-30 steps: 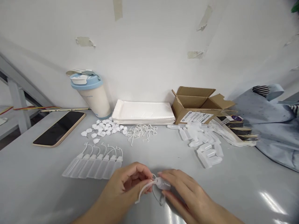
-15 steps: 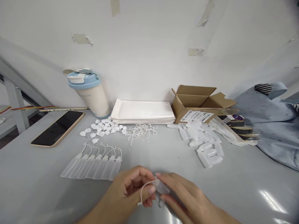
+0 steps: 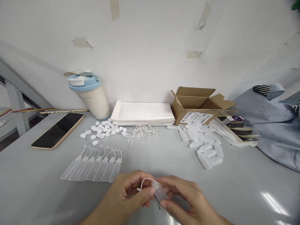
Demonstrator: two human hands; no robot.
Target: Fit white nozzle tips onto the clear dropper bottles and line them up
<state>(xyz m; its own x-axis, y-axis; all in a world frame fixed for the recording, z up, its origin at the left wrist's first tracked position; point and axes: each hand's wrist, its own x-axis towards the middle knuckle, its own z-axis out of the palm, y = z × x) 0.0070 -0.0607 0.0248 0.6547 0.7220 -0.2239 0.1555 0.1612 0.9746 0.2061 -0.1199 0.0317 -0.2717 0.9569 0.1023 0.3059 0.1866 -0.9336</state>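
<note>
Between my hands, low in the middle of the head view, is a small translucent plastic bottle [image 3: 160, 193]. A thin white strap [image 3: 145, 179] is at its neck and curls up over my left fingers. My left hand [image 3: 134, 190] pinches the neck end between thumb and fingers. My right hand [image 3: 181, 195] grips the bottle's body, thumb at its lower end and fingertips near the top. To the left lies a row of several flat bottles [image 3: 93, 168] with white tops and straps, side by side on the grey table [image 3: 145, 159].
Behind are white caps [image 3: 103, 129], loose straps [image 3: 140, 132] and a stack of white padded envelopes [image 3: 142, 112]. At right lie loose bottles [image 3: 203, 143] before an open cardboard box [image 3: 194, 107]. A phone [image 3: 58, 129] and a tumbler [image 3: 92, 97] stand left; blue fabric [image 3: 269, 115] lies right.
The bottle has turned more upright toward me, and its strap now arches higher. My right fingers have shifted along the bottle's body. The camera view has tipped slightly.
</note>
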